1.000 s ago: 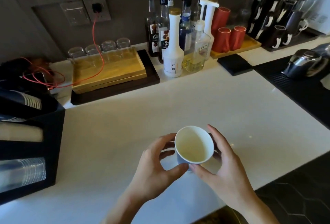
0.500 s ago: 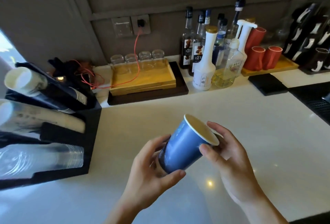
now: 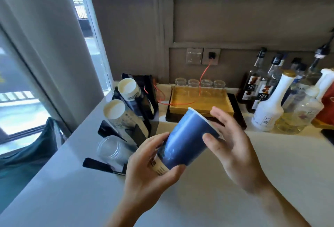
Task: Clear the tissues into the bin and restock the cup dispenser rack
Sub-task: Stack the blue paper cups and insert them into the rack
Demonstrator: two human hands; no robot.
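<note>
A blue paper cup (image 3: 186,140) is tilted with its white rim up and to the right, above the white counter (image 3: 198,199). My left hand (image 3: 151,169) wraps its base. My right hand (image 3: 233,145) touches it near the rim with the thumb on the blue wall. To the left stands the black cup dispenser rack (image 3: 144,111) with two slanted stacks of paper cups (image 3: 119,112) and a stack of clear plastic cups (image 3: 110,149) in the lowest slot. No tissues or bin show.
A wooden tray (image 3: 200,102) with several upturned glasses sits at the back under a wall socket with a red cable. Syrup bottles (image 3: 267,111) crowd the back right. A window and a pale curtain (image 3: 45,45) are at the left, with a dark bag (image 3: 27,154) below.
The view has swung left, bringing the rack closer to the cup. The cup went from upright with its mouth toward me to tilted on its side, still between both hands.
</note>
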